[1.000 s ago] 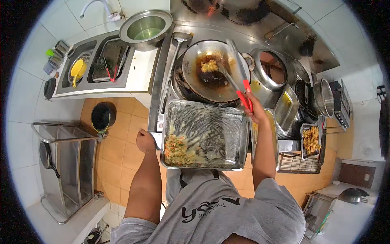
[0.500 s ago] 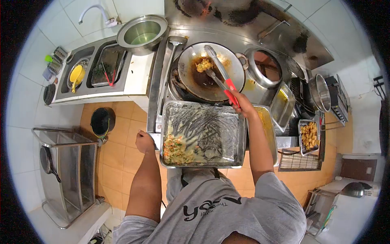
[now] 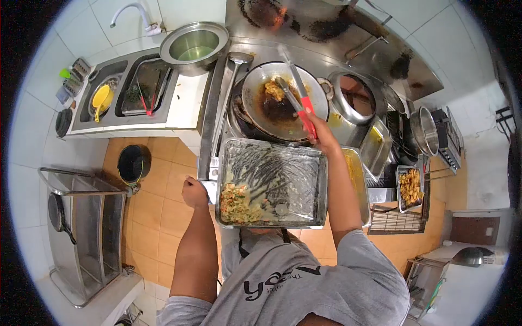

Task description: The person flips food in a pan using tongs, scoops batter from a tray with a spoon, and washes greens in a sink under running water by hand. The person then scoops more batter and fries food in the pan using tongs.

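Note:
My right hand [image 3: 322, 133] grips the red handles of metal tongs [image 3: 303, 103], whose two arms are spread over the wok [image 3: 261, 126]. One arm's tip is beside a golden-brown fried piece [image 3: 275, 91] in dark oil; the other points up past the wok's far side. A metal tray [image 3: 296, 190] with vegetable batter [image 3: 236, 205] in its near left corner lies between the wok and my body. My left hand [image 3: 194, 192] is curled closed by the counter's left edge, left of the tray; what it holds, if anything, is hidden.
A ladle [image 3: 239, 57] lies left of the wok. Behind it to the left stands a pot of greenish liquid [image 3: 217, 33], beside the sink [image 3: 117, 103]. At right are a steel pot [image 3: 353, 96], another tray [image 3: 375, 149] and a tray of fried pieces [image 3: 410, 187]. A black bucket [image 3: 134, 164] stands on the floor.
The tongs have moved from the wok's right side leftward, and their arms have shifted over the oil near the fried piece. My left hand has stayed about where it was.

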Demonstrator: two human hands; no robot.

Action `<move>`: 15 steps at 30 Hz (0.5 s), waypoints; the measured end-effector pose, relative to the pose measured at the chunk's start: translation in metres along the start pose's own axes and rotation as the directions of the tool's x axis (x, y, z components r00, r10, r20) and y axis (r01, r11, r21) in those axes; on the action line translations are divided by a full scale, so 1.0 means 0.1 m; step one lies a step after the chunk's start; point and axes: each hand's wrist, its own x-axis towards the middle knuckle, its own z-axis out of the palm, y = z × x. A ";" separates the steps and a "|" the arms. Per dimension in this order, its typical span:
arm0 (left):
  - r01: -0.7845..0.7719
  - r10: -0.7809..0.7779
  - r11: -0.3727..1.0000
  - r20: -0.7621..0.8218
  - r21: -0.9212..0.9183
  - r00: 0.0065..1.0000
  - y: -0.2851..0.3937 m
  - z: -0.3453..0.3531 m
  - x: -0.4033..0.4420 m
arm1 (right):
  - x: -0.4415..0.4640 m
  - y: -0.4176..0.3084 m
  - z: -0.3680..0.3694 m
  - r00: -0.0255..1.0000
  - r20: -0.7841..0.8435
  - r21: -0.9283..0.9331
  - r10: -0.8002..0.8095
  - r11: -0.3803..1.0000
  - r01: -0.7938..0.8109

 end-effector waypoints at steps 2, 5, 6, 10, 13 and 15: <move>0.017 -0.017 1.000 0.004 0.007 1.000 0.01 0.00 0.01 | 0.03 0.08 -0.03 1.000 -0.002 0.018 0.017 1.000 -0.017; 0.022 -0.022 1.000 0.010 0.010 1.000 -0.01 0.00 -0.01 | -0.16 0.08 -0.05 0.996 -0.011 -0.068 0.090 0.994 -0.090; 0.020 -0.020 1.000 0.007 0.006 1.000 -0.01 0.01 0.01 | -0.21 0.09 -0.08 0.995 -0.010 -0.059 0.102 0.993 -0.102; 0.022 -0.022 0.999 0.008 -0.033 1.000 -0.02 0.01 0.01 | -0.53 0.17 -0.22 0.997 -0.010 0.007 0.076 0.997 -0.076; 0.019 -0.019 1.000 0.002 -0.023 1.000 0.00 -0.01 0.00 | -0.76 0.14 -0.27 0.995 -0.082 0.036 0.049 0.998 -0.046; -0.006 0.006 0.999 0.000 -0.042 1.000 -0.05 0.04 0.02 | -0.87 0.09 -0.32 0.989 -0.144 -0.019 0.038 0.999 -0.041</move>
